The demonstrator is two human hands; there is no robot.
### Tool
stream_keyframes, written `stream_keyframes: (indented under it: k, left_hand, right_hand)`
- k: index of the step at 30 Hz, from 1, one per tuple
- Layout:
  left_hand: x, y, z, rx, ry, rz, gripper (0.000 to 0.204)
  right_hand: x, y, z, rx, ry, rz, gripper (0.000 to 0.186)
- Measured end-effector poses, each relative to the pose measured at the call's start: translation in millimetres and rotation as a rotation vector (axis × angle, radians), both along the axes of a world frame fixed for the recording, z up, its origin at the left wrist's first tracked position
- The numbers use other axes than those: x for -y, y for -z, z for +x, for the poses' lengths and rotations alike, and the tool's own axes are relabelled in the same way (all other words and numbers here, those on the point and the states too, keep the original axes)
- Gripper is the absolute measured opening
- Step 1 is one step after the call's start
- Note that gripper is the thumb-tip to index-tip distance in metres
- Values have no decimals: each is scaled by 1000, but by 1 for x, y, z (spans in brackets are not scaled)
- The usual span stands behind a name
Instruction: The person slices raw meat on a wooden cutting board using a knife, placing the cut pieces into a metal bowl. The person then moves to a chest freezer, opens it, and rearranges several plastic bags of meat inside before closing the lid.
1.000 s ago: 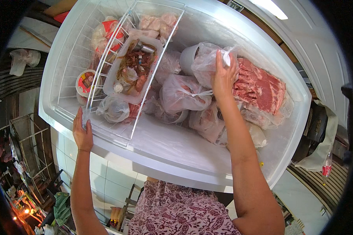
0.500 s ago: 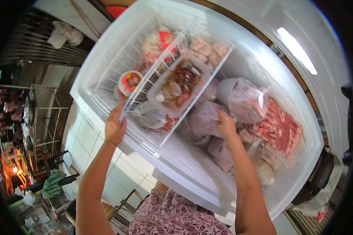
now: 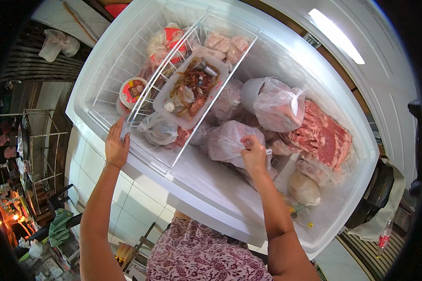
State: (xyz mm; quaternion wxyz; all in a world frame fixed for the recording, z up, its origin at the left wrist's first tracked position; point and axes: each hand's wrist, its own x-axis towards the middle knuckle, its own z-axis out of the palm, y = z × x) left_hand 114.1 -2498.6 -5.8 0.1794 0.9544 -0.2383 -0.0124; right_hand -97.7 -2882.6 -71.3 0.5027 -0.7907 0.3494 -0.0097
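Note:
My right hand (image 3: 253, 149) pinches the gathered top of a plastic bag (image 3: 227, 140) amid the freezer's contents. My left hand (image 3: 117, 145) lies with extended fingers on the front rim (image 3: 140, 164) beside a wire basket (image 3: 105, 96). The divided basket holds a round tub (image 3: 132, 92), a rectangular container of loose food (image 3: 204, 86) and bagged items. Behind the pinched bag sit a grey bucket (image 3: 251, 96) and another bag (image 3: 279, 112). Large slabs of red meat (image 3: 328, 136) lie to the right, above a pale round package (image 3: 302, 187).
The open chest freezer's lid (image 3: 380, 89) stands behind and right. A plastic bottle (image 3: 384, 236) is beyond the right side. At the left are a metal rack (image 3: 42, 154), glowing orange coals or flames (image 3: 16, 218) and tiled floor (image 3: 94, 164).
My right hand has let go of the bag by the bucket, moved down and left, and now grips the middle bag, which looks shifted toward me. The view has shifted; my left hand stays at the rim.

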Motion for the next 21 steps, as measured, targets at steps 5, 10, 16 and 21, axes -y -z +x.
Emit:
stream_keyframes:
  k: [5,10,16,21]
  left_hand:
    - [-2,0,0,3,-1,7,67]
    - [0,-1,-2,29,26,4,69]
    - [0,-6,-1,28,48,22,66]
    - [0,-9,0,15,49,-13,59]
  right_hand:
    - [-4,-53,-15,81,63,50,32]
    - [-3,-125,-5,260,160,78,29]
    - [-8,-238,31,438,240,12,29]
    - [-23,-310,107,569,340,-249,30]
